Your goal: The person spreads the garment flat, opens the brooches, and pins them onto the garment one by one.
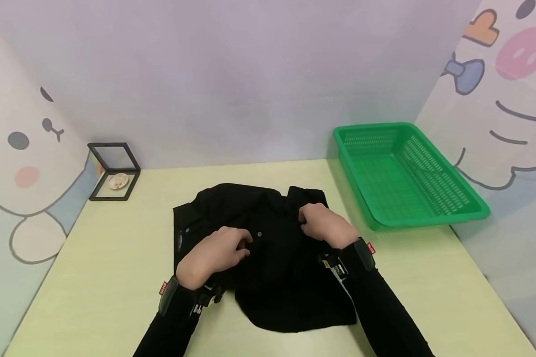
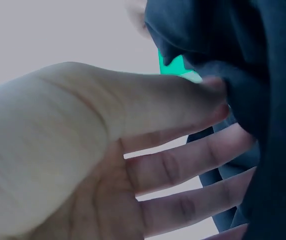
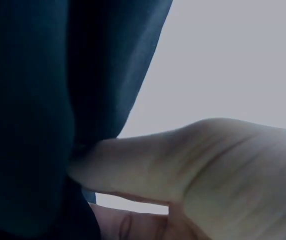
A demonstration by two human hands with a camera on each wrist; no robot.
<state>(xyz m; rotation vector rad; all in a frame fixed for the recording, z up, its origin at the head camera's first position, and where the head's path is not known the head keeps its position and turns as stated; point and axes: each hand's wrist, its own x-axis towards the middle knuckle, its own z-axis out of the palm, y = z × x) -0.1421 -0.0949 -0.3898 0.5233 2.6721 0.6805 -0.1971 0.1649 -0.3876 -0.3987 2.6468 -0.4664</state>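
A black button-up shirt (image 1: 272, 267) lies bunched on the table, its rounded hem toward me and small buttons showing on the left and in the middle. My left hand (image 1: 216, 255) is over the shirt's left-middle part. In the left wrist view, the thumb and index fingertip of that hand (image 2: 168, 105) come together at a dark fold and pinch it. Near the shirt's upper right corner, my right hand (image 1: 326, 225) grips the cloth with curled fingers. The right wrist view shows that thumb (image 3: 128, 165) pressed into the dark fabric, which hides the fingertips.
A green plastic basket (image 1: 370, 203) stands at the back right of the pale yellow table (image 1: 116, 277). At the back left sits an open black-framed case (image 1: 136, 183) with a small round pale object (image 1: 118, 181) in it. Cartoon-printed walls (image 1: 259, 89) enclose the table.
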